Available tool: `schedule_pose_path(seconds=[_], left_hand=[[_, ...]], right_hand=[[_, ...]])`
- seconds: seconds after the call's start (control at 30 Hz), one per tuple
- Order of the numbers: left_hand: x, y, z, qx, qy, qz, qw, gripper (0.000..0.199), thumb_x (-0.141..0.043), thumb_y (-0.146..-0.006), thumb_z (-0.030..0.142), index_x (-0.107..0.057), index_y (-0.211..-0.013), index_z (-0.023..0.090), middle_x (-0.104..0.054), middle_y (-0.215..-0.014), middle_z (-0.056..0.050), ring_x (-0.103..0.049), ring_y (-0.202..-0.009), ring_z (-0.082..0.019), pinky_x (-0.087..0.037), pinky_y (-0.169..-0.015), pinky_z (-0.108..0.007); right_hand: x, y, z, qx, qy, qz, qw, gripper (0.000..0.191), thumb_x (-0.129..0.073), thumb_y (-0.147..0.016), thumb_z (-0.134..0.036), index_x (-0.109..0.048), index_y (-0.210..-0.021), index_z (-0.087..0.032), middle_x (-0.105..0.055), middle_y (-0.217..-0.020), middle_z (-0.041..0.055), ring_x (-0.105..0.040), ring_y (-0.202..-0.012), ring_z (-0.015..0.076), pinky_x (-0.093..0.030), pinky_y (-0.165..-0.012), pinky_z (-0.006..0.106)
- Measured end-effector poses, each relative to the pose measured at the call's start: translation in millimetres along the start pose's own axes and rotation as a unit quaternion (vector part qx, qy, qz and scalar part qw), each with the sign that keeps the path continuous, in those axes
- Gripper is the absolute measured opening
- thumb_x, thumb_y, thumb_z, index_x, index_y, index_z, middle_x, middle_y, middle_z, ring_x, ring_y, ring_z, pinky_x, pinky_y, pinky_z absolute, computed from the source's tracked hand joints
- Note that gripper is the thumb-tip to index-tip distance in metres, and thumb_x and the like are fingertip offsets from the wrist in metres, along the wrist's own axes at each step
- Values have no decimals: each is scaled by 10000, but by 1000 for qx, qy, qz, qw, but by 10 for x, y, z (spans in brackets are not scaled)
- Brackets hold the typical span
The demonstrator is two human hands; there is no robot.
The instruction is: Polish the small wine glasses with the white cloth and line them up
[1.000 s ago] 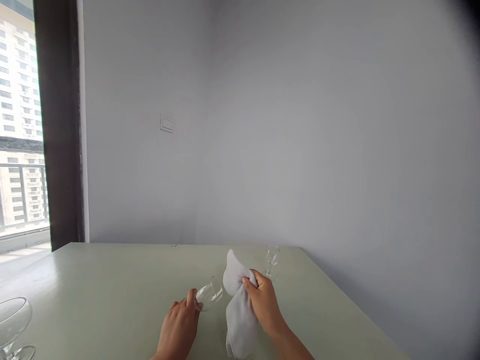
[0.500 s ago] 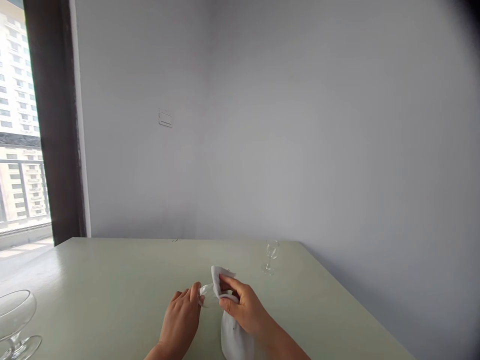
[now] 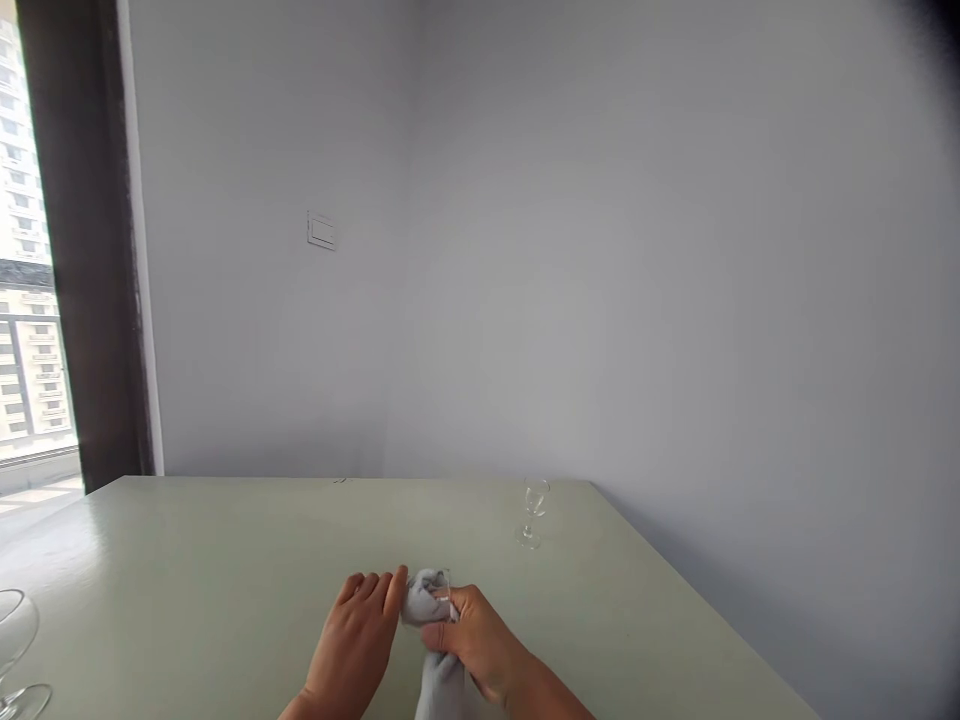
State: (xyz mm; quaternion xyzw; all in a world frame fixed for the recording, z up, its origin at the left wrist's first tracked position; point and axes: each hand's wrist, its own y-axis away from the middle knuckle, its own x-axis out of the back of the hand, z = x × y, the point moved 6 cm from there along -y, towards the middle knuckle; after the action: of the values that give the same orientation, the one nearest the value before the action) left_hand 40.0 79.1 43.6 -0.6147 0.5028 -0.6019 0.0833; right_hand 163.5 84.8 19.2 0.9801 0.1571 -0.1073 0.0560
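Left hand [image 3: 356, 632] curled round drinking glass [image 3: 422, 600]; right hand [image 3: 484, 640] half-closed on grey-white cloth [image 3: 441, 688], partly inside. Glass likely brittle, slick: grip away from rim [image 3: 448, 578].

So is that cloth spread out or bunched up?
Bunched up: part of the cloth shows as a crumpled wad inside the tilted glass, and the rest hangs in folds below the right hand.

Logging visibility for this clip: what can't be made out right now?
Head view:
Held drinking glass, end opposite its rim: behind the left hand.
White cloth, lower end: cut off by the bottom edge.
Stemmed glass, left part: cut off by the left edge.
Dark marks, table's far edge: too small.
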Motion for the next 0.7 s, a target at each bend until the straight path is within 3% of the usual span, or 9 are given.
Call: schedule_pose_path(seconds=[0.17,0.3,0.37,0.47,0.5,0.53,0.57,0.6,0.7], left_hand=[[91,-19,-106,-60,20,43,997,484,-363,-810,-60,-453,-1222,179,-643,-792,19,-581,-726,-132,-324,-935,-408],[-131,-19,-239,23,198,-88,976,323,-430,-888,173,-489,-1199,241,-640,-732,35,-548,-656,-137,-398,-727,-305],[-264,9,-231,105,363,-213,901,205,-477,-869,346,-584,-1006,238,-617,-696,33,-530,-639,-137,-394,-622,-255],[-289,94,11,144,606,-396,675,417,-513,-760,598,-565,-730,186,-503,-569,43,-449,-511,-96,-355,-501,-206],[-249,108,84,139,646,-429,616,480,-505,-731,654,-554,-713,177,-481,-545,47,-427,-479,-85,-347,-482,-202],[-217,107,122,136,657,-444,594,512,-490,-725,678,-556,-720,171,-485,-539,44,-428,-469,-85,-348,-477,-204],[-207,89,111,142,638,-437,618,507,-472,-746,667,-569,-746,169,-514,-555,32,-450,-481,-94,-359,-487,-211],[-210,53,59,155,591,-407,679,468,-457,-786,622,-589,-805,174,-560,-601,13,-495,-528,-114,-385,-521,-227],[-104,-99,-131,133,331,-221,908,296,-451,-877,397,-580,-1085,230,-659,-864,-34,-587,-838,-205,-430,-795,-367]], right_hand=[[13,-24,-35,-12,-60,21,998,276,-728,-551,-339,-615,-737,-169,-378,-559,-69,-281,-509,77,-244,-500,217],[44,79,-253,20,39,-23,999,176,-724,-573,-236,-638,-688,-134,-399,-549,-56,-316,-529,80,-225,-507,224],[61,165,-396,48,163,-67,983,104,-690,-615,-224,-639,-663,-147,-424,-559,-54,-352,-542,88,-247,-515,229],[90,282,-510,44,272,-143,950,115,-701,-622,-261,-654,-668,-167,-456,-577,-62,-393,-562,98,-284,-525,228],[110,299,-519,30,267,-154,951,135,-725,-596,-262,-661,-665,-166,-466,-573,-63,-402,-565,100,-289,-525,227],[137,297,-521,18,244,-151,958,151,-748,-567,-253,-667,-654,-159,-475,-564,-61,-408,-565,101,-290,-523,227],[166,278,-515,9,211,-134,968,162,-763,-540,-239,-668,-636,-150,-482,-551,-57,-410,-557,102,-286,-517,228],[194,245,-500,2,172,-107,979,171,-773,-518,-227,-662,-615,-141,-481,-537,-53,-405,-543,99,-278,-507,229],[217,124,-421,6,59,-18,998,221,-755,-537,-301,-618,-623,-151,-422,-527,-64,-343,-508,76,-254,-486,223]])
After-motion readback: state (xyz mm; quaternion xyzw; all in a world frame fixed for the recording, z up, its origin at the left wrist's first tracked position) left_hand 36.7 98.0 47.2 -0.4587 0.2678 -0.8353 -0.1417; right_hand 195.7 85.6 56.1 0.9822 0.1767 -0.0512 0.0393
